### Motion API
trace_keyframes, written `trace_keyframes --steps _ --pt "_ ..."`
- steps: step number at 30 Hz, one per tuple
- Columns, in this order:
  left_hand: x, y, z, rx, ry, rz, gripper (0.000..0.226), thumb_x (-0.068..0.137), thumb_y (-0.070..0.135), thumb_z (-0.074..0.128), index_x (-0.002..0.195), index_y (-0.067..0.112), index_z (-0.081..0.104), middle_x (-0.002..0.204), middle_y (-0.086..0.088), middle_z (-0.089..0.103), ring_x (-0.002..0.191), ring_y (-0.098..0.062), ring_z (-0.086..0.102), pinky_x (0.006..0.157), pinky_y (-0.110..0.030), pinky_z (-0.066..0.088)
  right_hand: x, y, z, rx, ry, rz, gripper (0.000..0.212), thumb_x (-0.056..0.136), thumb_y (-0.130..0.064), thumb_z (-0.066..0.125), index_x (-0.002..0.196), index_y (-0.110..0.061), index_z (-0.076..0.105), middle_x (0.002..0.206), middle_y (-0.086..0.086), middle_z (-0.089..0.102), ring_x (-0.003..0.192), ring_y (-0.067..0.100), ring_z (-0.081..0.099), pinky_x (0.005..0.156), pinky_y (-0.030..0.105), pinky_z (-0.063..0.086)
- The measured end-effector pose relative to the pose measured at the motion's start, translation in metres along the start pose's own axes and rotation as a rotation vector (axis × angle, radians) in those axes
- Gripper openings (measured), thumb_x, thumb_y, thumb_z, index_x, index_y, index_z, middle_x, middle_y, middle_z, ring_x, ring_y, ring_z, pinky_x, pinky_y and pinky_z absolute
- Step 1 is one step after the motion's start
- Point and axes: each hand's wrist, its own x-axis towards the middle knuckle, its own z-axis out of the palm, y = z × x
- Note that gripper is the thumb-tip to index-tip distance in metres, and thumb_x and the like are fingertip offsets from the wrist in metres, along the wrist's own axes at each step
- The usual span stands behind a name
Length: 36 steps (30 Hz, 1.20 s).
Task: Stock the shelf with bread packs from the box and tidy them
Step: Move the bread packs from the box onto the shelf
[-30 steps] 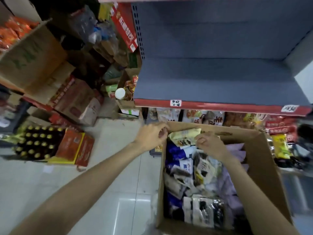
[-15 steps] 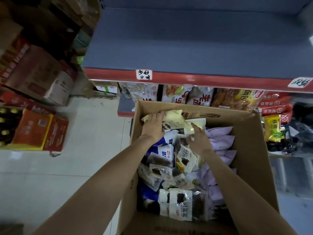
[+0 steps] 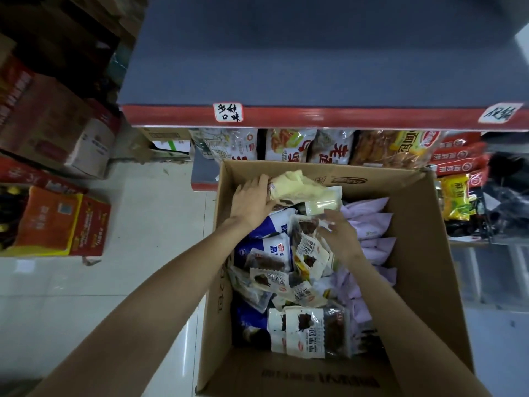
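Observation:
An open cardboard box (image 3: 423, 253) stands on the floor below a grey shelf (image 3: 315, 61) with a red front edge. The box holds several bread packs: yellow, blue, purple (image 3: 369, 222) and white-and-brown ones (image 3: 312, 330). My left hand (image 3: 252, 202) lies flat on the left end of a yellow bread pack (image 3: 294, 187) at the box's far side. Just right of it, my right hand (image 3: 337, 233) reaches among the white-and-brown packs with fingers spread near a pale yellow pack (image 3: 320, 206); whether it grips anything is unclear.
The lower shelf behind the box carries packaged bread and snacks (image 3: 329, 146). Cardboard cartons (image 3: 57, 130) and an orange carton (image 3: 60, 222) crowd the floor at left. White floor tiles (image 3: 128, 267) lie left of the box.
My view has tilted down and closer to the box. Both hands have moved from the box's far rim down onto the packs inside.

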Motion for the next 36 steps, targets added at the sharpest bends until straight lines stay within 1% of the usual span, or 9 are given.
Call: trace_keyframes --steps 4,9,14,18,21,25,28,31,36 --pt "-0.038 0.007 -0.077 -0.400 0.050 -0.111 0.048 0.090 0.055 0.050 0.115 0.015 0.047 0.106 -0.001 0.065 0.091 -0.020 0.063 0.066 -0.032 0.047 -0.038 -0.039 -0.032 0.103 -0.021 -0.071 0.026 0.093 -0.008 0.053 0.119 -0.009 0.056 0.119 0.011 0.061 0.113 0.029 0.056 0.091 0.036 0.045" --pt "-0.082 0.005 -0.179 -0.716 0.234 -0.159 0.049 0.087 0.063 0.047 0.113 0.023 0.055 0.104 0.010 0.068 0.098 -0.015 0.065 0.081 -0.036 0.052 -0.086 -0.124 -0.074 0.006 0.114 -0.444 0.027 0.090 -0.001 0.053 0.113 -0.012 0.062 0.092 -0.005 0.070 0.084 0.021 0.067 0.082 0.042 0.053" --pt "-0.107 0.010 -0.288 -0.667 0.537 -0.055 0.028 0.091 0.049 0.050 0.104 0.025 0.053 0.094 0.017 0.063 0.087 -0.006 0.060 0.072 -0.025 0.047 -0.127 -0.245 -0.122 -0.156 0.491 -0.960 0.024 0.091 -0.008 0.050 0.109 -0.013 0.066 0.099 -0.001 0.071 0.085 0.016 0.065 0.075 0.032 0.054" --pt "-0.119 0.007 -0.355 -0.622 0.759 0.025 0.030 0.088 0.060 0.048 0.101 0.033 0.050 0.087 0.026 0.060 0.085 -0.003 0.063 0.071 -0.027 0.050 -0.140 -0.325 -0.152 -0.252 0.867 -1.243 0.025 0.089 -0.009 0.050 0.109 -0.010 0.066 0.104 0.003 0.069 0.093 0.022 0.061 0.080 0.031 0.047" --pt "-0.122 0.005 -0.395 -0.610 0.909 0.066 0.033 0.088 0.060 0.046 0.103 0.032 0.051 0.091 0.024 0.062 0.088 -0.002 0.063 0.074 -0.032 0.053 -0.137 -0.374 -0.175 -0.325 0.991 -1.288 0.032 0.086 -0.008 0.052 0.118 -0.007 0.060 0.117 0.008 0.063 0.105 0.027 0.056 0.086 0.035 0.042" --pt "-0.114 0.002 -0.441 -0.663 1.028 0.123 0.034 0.094 0.048 0.049 0.116 0.022 0.054 0.101 0.018 0.062 0.096 -0.005 0.062 0.081 -0.029 0.051 -0.124 -0.422 -0.194 -0.504 1.012 -1.230 0.045 0.082 -0.011 0.056 0.127 -0.004 0.053 0.128 0.012 0.056 0.116 0.031 0.052 0.093 0.042 0.040" --pt "-0.100 0.003 -0.475 -0.757 1.045 0.136 0.029 0.095 0.043 0.050 0.114 0.023 0.054 0.102 0.019 0.061 0.099 -0.003 0.059 0.088 -0.028 0.049 -0.115 -0.435 -0.198 -0.607 1.050 -1.188 0.046 0.077 -0.009 0.065 0.123 -0.005 0.057 0.121 0.012 0.059 0.110 0.033 0.054 0.086 0.041 0.043" --pt "-0.077 0.000 -0.509 -0.864 1.037 0.128 0.028 0.093 0.049 0.051 0.106 0.025 0.054 0.102 0.018 0.063 0.099 -0.004 0.061 0.093 -0.037 0.050 -0.111 -0.438 -0.199 -0.638 1.129 -1.183 0.042 0.074 -0.008 0.069 0.115 -0.007 0.062 0.112 0.011 0.061 0.101 0.030 0.053 0.079 0.038 0.039" --pt "-0.031 0.003 -0.550 -0.898 1.056 0.131 0.035 0.094 0.048 0.049 0.110 0.016 0.051 0.103 0.009 0.062 0.098 -0.013 0.061 0.093 -0.043 0.048 -0.111 -0.443 -0.201 -0.727 1.145 -1.168 0.041 0.073 -0.018 0.075 0.111 -0.008 0.064 0.106 0.011 0.062 0.095 0.032 0.057 0.081 0.040 0.038"
